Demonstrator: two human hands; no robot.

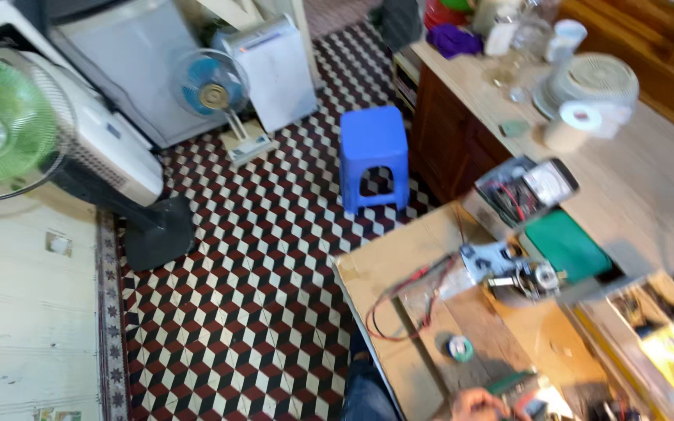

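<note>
your hand (477, 405) showed only as a blurred edge at the near rim of the wooden surface (384, 273), so its grip couldn't be judged. nearest it lay a small solder spool (459, 348), with red and black test leads (399, 304) looping just left.

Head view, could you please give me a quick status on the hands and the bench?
One hand at bottom edge, side and grip unclear. Solder spool just above it. Red and black leads loop across the bench.

hand (477, 405): cut off at bottom edge | grip: unclear | workbench clutter (524, 273): blurred
</note>
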